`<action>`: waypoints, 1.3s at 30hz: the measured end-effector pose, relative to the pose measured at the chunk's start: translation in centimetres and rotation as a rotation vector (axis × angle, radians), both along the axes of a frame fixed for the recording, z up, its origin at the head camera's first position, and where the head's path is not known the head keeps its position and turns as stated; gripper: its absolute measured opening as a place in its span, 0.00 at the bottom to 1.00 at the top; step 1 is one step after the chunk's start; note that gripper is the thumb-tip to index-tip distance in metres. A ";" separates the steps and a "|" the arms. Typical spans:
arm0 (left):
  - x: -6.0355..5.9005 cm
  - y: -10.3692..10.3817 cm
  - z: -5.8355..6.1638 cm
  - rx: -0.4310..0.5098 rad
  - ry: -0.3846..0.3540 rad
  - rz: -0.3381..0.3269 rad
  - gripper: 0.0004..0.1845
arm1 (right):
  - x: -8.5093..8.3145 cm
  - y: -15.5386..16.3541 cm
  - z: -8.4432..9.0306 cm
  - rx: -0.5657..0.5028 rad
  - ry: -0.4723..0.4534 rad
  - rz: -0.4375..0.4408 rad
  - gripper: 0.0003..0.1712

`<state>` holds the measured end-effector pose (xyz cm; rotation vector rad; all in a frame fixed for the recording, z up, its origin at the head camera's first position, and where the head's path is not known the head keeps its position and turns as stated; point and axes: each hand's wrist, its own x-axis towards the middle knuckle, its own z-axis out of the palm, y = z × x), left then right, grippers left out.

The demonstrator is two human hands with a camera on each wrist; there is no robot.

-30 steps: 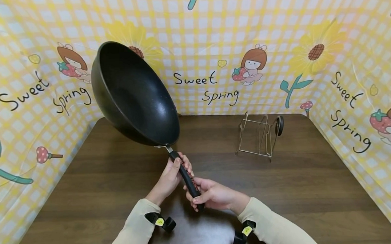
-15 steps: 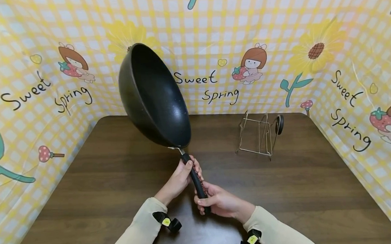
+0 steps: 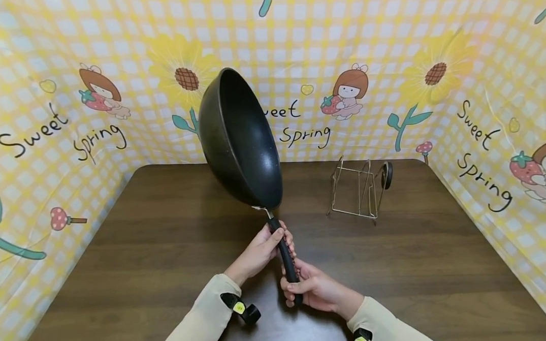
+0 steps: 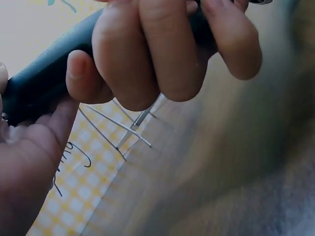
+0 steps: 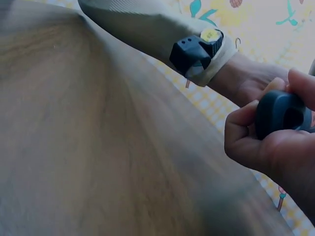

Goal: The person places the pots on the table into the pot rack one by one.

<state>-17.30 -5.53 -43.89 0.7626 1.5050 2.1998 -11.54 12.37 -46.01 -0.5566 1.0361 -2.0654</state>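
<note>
A deep black wok (image 3: 249,146) is held up above the table, tilted so its dark inside faces right. Its long black handle (image 3: 287,256) slants down toward the person. My left hand (image 3: 262,250) grips the handle near the wok, thumb along the top. Lower down, my right hand (image 3: 314,285) grips the handle's end. In the left wrist view, curled fingers (image 4: 167,54) wrap around the handle (image 4: 54,59). From the right wrist view, the handle's end (image 5: 275,115) with its hanging hole pokes out of the right hand (image 5: 275,147).
A wire rack (image 3: 356,192) with a black round disc (image 3: 386,175) on its right side stands at the back right of the brown wooden table (image 3: 144,257). A yellow checked cloth (image 3: 294,37) with printed figures surrounds the table's back and sides.
Both hands have moved the wok to the right and slightly down. It has also turned, so its inside shows narrower and more of its outer wall faces left. The rack has stayed put.
</note>
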 end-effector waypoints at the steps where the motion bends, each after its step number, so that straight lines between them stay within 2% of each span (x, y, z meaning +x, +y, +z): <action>1: 0.0 0.1 0.1 -0.005 -0.001 0.007 0.20 | 0.0 0.1 0.0 -0.010 0.007 0.003 0.15; 6: -0.1 0.6 0.7 -0.014 -0.001 0.041 0.19 | -0.2 0.6 0.1 -0.067 0.058 0.025 0.15; 11: -0.3 1.2 1.1 -0.021 0.014 0.047 0.15 | -0.3 1.1 0.2 -0.096 0.079 0.049 0.16; 19: -0.9 2.0 1.9 -0.044 0.070 -0.005 0.11 | -0.4 1.9 0.1 -0.100 0.141 -0.001 0.15; 30: -1.5 3.6 3.1 -0.193 0.130 -0.031 0.09 | -0.3 2.8 -0.6 -0.141 0.163 -0.056 0.16; 39: -1.8 4.7 3.6 -0.259 0.169 -0.068 0.08 | -0.1 3.4 -1.1 -0.189 0.190 -0.077 0.17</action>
